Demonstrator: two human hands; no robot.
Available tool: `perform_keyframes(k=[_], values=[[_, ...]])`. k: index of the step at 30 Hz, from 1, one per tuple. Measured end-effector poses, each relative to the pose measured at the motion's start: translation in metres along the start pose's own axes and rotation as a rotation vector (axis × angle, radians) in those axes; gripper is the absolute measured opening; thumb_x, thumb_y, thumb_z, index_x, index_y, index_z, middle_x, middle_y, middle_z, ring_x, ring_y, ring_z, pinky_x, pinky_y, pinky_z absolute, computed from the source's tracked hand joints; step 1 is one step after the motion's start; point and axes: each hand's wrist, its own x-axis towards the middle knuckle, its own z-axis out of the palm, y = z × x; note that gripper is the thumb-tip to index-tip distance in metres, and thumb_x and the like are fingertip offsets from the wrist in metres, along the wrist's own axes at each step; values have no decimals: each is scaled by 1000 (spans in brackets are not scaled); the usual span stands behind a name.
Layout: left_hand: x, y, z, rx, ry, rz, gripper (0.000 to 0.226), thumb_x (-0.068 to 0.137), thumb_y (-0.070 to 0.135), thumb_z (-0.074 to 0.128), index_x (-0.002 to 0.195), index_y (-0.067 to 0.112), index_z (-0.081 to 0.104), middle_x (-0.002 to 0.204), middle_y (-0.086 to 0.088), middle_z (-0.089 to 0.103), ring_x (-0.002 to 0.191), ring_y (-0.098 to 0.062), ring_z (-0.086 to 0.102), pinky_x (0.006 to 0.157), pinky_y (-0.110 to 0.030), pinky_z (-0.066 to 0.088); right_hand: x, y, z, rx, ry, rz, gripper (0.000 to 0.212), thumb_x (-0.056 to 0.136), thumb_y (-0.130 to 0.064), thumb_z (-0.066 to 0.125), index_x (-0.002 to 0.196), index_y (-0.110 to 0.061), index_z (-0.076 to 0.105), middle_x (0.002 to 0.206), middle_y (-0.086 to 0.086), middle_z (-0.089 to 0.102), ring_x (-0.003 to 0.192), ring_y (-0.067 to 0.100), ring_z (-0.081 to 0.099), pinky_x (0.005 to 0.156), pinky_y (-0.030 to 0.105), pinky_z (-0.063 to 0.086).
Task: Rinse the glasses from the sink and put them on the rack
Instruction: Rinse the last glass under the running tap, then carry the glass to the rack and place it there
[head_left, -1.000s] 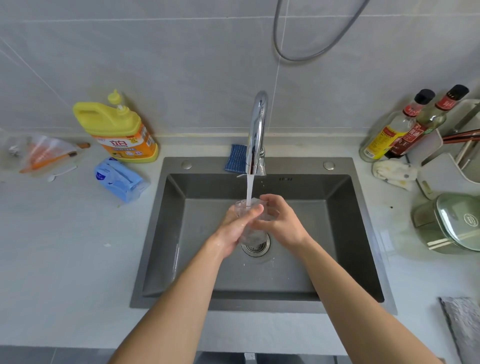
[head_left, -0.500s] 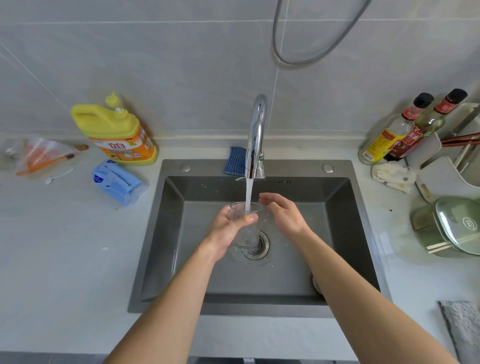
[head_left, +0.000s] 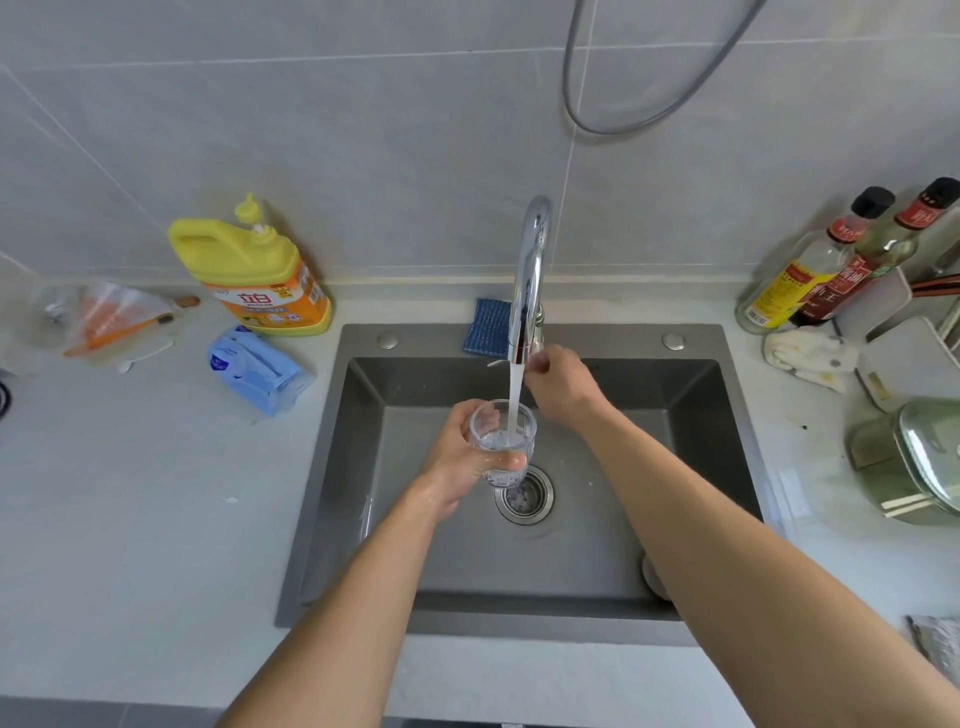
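- Nearest me, in the 5 o'clock corner of the sink (head_left: 613, 340), a round rim (head_left: 653, 577) peeks out from under my right forearm; it may be another glass, but I cannot tell
- Just past the drain (head_left: 524, 496), at its 11 o'clock, my left hand (head_left: 454, 462) has fingers and thumb wrapped round the glass (head_left: 501, 441), which is upright, mouth up, and held clear of the basin floor by that hand alone
- The water stream (head_left: 514, 400) drops straight into the glass, which is partly full and bubbling
- The change: half a second ago my right hand (head_left: 558, 387) was at the glass; now it is off it and up at 12 o'clock, fingers curled beside the lower end of the faucet (head_left: 530, 270); I cannot tell whether it grips anything there
- I read this as the rinse closing out: water off, tip the glass, then carry it to what looks like the rack (head_left: 906, 364) at 3 o'clock on the surface (head_left: 130, 519)
- A wet glass in one hand could slip
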Motion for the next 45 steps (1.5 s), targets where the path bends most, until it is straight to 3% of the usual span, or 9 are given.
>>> perform_keyframes(k=[2,6,13,17,23,26,34,39,45], values=[[-1,-1,1,16,-1,-1,95,34,17,96,119,31,57,123,2,69,117,-16,65,98,-32,52,-5,2,8,-27,-81,32,24,103,-15,47,92,-18,69,99,-1,65,89,18,58,73,26,46],[-3,-2,1,11,-6,-23,94,35,17,95,119,31,55,120,0,70,113,-18,66,94,-31,53,-2,2,13,107,-146,14,43,106,-14,41,144,-22,59,134,4,62,127,23,55,115,38,41],[-10,4,-2,-105,-35,-151,73,56,2,96,115,20,57,110,-4,71,103,-19,68,88,-29,53,-1,-6,14,172,-272,-28,52,110,-13,33,162,-18,29,168,8,27,156,27,23,126,41,16],[-17,11,-2,-245,-27,-337,47,81,43,82,118,16,69,101,-3,81,102,-21,74,90,-33,57,-3,-4,24,276,-303,38,62,110,-41,34,166,-28,10,173,-1,9,159,25,15,126,46,14],[-15,20,8,-393,-28,-532,67,88,70,64,109,8,73,92,-15,80,75,-26,79,60,-36,64,-14,14,28,335,-341,134,72,101,-53,57,158,-16,34,152,11,52,132,29,58,116,48,43],[-13,26,13,-502,11,-575,78,80,69,73,120,2,70,109,-22,77,100,-34,76,94,-44,61,-28,22,30,466,-353,192,53,100,-55,56,138,-18,53,124,11,71,108,29,73,101,50,57],[-25,28,32,-481,1,-683,83,89,68,67,129,-5,62,117,-31,73,115,-41,71,105,-48,56,-57,41,22,511,-285,293,56,99,-64,52,131,-18,58,116,11,74,102,30,76,91,45,62],[-40,33,52,-454,-22,-694,75,97,66,56,113,-6,63,94,-30,76,76,-38,77,76,-45,64,-76,51,7,431,-286,328,57,100,-66,45,121,-15,59,112,14,76,102,32,76,91,53,61],[-40,33,75,-319,-45,-588,70,92,68,63,125,6,67,106,-19,79,87,-33,78,89,-44,61,-93,69,-17,366,-207,299,51,102,-59,43,120,-13,57,122,8,70,110,25,70,94,51,60]])
